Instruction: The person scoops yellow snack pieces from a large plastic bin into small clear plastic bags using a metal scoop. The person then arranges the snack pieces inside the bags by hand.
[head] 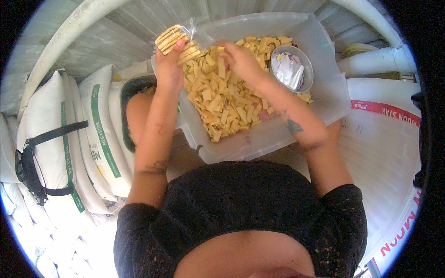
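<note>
My left hand point(169, 66) grips a clear plastic bag point(201, 36) that holds a stack of flat, pale yellow biscuits point(170, 37). The bag's loose end extends to the right, towards my other hand. My right hand point(242, 62) is blurred by motion above a pile of yellow, cut biscuit-like pieces point(224, 102). One oblong piece point(221, 67) shows beneath its fingers; whether they pinch it or the bag's edge is unclear. The pile lies in a large translucent plastic bin point(271, 139) in front of me.
Inside the bin, at the right, a clear round tub point(310, 69) contains small white packets point(289, 73). Flour sacks point(104, 132) stand to the left beside a dark green container point(128, 114). Another large white sack point(379, 156) is on the right. Corrugated sheeting point(114, 38) rises behind.
</note>
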Available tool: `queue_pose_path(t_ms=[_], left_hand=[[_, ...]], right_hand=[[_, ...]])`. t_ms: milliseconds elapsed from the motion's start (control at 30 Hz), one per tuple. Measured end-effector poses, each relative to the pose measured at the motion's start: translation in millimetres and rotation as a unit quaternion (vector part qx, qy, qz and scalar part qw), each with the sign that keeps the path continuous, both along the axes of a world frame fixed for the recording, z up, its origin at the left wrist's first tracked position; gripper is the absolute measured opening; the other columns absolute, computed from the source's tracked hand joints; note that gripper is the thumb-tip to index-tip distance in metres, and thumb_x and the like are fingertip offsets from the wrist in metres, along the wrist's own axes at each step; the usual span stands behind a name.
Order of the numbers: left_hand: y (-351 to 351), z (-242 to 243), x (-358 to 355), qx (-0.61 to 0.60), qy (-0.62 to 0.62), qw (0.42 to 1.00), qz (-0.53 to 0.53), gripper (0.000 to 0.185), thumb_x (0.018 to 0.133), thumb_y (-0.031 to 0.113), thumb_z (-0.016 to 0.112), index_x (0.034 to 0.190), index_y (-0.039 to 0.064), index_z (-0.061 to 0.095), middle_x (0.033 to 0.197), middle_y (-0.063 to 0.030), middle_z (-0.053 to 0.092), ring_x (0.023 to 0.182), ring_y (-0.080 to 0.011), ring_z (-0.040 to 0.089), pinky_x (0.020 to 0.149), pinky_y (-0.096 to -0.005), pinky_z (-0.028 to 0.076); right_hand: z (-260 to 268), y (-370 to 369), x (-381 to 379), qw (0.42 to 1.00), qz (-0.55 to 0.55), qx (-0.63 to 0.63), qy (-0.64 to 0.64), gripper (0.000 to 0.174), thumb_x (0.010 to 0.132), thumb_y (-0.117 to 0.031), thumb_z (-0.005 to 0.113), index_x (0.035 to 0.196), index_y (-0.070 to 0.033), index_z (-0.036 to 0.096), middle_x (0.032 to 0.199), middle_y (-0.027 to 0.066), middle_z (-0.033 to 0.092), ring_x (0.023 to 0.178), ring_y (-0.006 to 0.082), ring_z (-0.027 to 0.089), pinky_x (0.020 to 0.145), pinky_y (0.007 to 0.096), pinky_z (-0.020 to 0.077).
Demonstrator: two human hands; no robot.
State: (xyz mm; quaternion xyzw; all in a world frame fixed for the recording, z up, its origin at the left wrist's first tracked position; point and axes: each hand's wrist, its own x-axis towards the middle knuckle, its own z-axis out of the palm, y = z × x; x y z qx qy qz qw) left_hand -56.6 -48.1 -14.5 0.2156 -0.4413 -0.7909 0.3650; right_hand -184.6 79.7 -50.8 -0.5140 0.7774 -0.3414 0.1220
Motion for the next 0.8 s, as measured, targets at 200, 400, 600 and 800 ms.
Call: queue_pose_path(t_ms=[200,400,600,800], left_hand=[[-0.4,-1.3,-1.8,0.005,0.0,1.0,-0.001,0.025,0.082,0.006,0.053,0.106,0.004,0.046,0.095,-0.0074,0.056,0.087,-0.0186,0.056,0.074,-0.0323,0.048],[-0.5,2.0,-0.4,0.021,-0.031,0.999,-0.02,0.027,0.08,0.007,0.055,0.106,0.003,0.046,0.093,-0.0073,0.057,0.085,-0.0197,0.057,0.072,-0.0328,0.049],[1.4,6.9,3.5,0.088,-0.016,0.995,-0.034,0.03,0.078,0.005,0.058,0.106,0.003,0.047,0.097,-0.0074,0.056,0.089,-0.0192,0.055,0.076,-0.0323,0.047],[3.4,9.2,3.1,0.106,-0.021,0.994,-0.036,0.032,0.078,0.004,0.058,0.108,0.003,0.045,0.1,-0.0083,0.055,0.091,-0.0195,0.054,0.079,-0.0322,0.046]], right_hand=[[-15.5,46.7,15.2,0.884,0.193,0.412,0.108,0.026,0.073,-0.009,0.047,0.094,0.004,0.055,0.08,0.0208,0.06,0.074,0.0336,0.059,0.064,0.0409,0.0478],[-53.5,65.1,51.6,0.881,0.262,0.391,0.04,0.02,0.065,-0.013,0.061,0.082,-0.002,0.06,0.077,0.0177,0.061,0.075,0.032,0.059,0.063,0.0399,0.0468],[-23.3,41.4,21.8,0.873,0.253,0.407,-0.086,0.024,0.07,-0.013,0.063,0.092,-0.004,0.056,0.073,0.0135,0.06,0.069,0.0259,0.059,0.062,0.036,0.0454],[64.1,30.3,-25.0,0.938,-0.037,-0.128,-0.32,0.014,0.08,-0.007,0.055,0.094,-0.007,0.055,0.082,0.001,0.055,0.074,0.0095,0.052,0.067,0.0231,0.043]])
